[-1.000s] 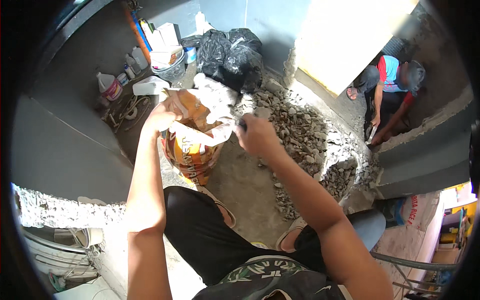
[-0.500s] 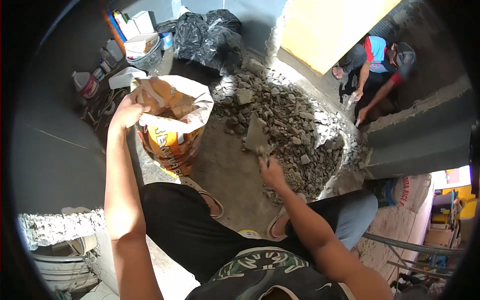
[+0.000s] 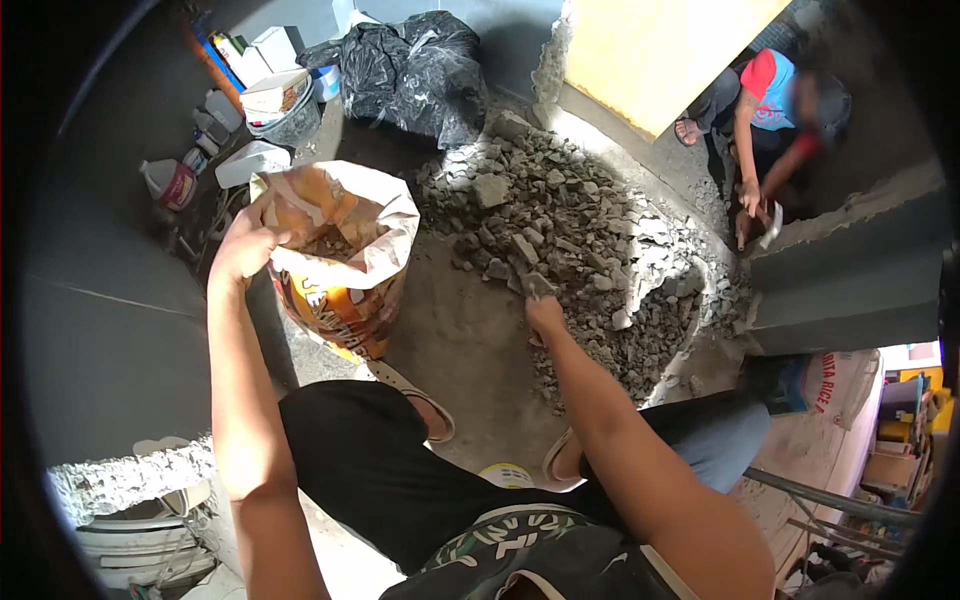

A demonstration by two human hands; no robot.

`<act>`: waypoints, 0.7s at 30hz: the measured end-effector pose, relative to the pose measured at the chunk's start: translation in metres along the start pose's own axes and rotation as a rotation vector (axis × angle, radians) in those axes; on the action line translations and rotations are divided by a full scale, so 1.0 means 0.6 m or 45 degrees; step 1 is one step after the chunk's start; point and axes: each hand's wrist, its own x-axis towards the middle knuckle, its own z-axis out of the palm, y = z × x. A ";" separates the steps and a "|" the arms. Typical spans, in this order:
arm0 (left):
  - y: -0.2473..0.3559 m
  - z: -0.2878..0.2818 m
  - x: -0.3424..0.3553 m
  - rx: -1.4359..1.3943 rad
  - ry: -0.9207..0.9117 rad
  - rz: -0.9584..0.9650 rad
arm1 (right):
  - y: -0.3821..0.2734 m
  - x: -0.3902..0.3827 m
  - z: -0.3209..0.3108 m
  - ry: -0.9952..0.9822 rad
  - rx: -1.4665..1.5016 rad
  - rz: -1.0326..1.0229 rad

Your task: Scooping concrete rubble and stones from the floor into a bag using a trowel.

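- While my left hand [image 3: 243, 248] holds the top edge of the orange bag [image 3: 345, 308], my right hand [image 3: 545, 318] grips the trowel [image 3: 538, 287] at the pile of stones [image 3: 595, 255].
- From my head, I see the bag's mouth is wide, just left of the pile. Some bits [image 3: 330, 243] are inside; how full, I can't tell. Lots of the pile is left on the floor [image 3: 460, 335].
- One second earlier, my right hand is up by the bag. Then the trowel's blade shows plainly; now I hardly see it.

From mid-view I count one open orange sack [image 3: 345, 308] at ten o'clock. One rubble heap [image 3: 575, 225], one co-worker [image 3: 771, 95], both at two.
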 end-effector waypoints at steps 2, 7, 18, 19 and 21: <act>-0.002 -0.011 -0.021 0.026 -0.008 0.007 | -0.068 -0.017 0.021 -0.034 0.032 0.039; -0.016 0.003 0.005 -0.041 0.041 0.048 | -0.033 0.047 0.038 0.383 -0.124 -0.151; -0.035 -0.018 0.022 0.068 -0.027 0.029 | -0.032 0.016 0.007 0.504 -0.055 -0.329; -0.046 -0.020 0.024 0.059 -0.019 0.039 | -0.045 0.007 -0.010 0.489 -0.111 -0.364; -0.055 -0.021 0.019 0.097 0.072 0.172 | -0.074 -0.023 -0.043 0.482 -0.174 -0.409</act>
